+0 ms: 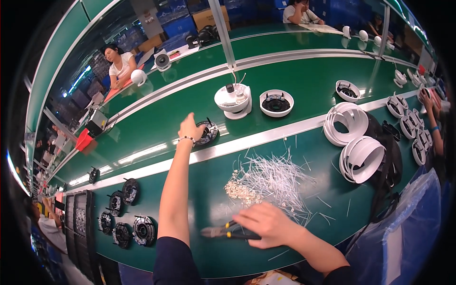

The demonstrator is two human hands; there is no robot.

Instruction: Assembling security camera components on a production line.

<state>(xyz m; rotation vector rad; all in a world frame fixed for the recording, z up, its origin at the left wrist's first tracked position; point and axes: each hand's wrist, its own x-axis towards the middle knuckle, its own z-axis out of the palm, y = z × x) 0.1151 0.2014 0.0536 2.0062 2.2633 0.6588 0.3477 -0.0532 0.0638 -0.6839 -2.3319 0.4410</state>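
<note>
My left hand (190, 128), with a beaded bracelet at the wrist, reaches over the far belt. Its fingers are apart, and the thumb overlaps the edge of a round black part (208, 135) in the view; whether it touches cannot be made out. My right hand (268, 225) is closed around the handles of diagonal cutters (216, 231), which have yellow and black grips and lie low over the green bench. Just beyond that hand spreads a pile of thin white cable ties (280, 178), with small cream-coloured pieces (240, 190) at its left side.
Several black round parts (144, 231) sit at left beside a dark tray rack (78, 218). White rings (346, 124) are stacked at right. A white dome housing (233, 100) and a white bowl-shaped housing (276, 103) stand on the belt. Co-workers sit across the line and at right.
</note>
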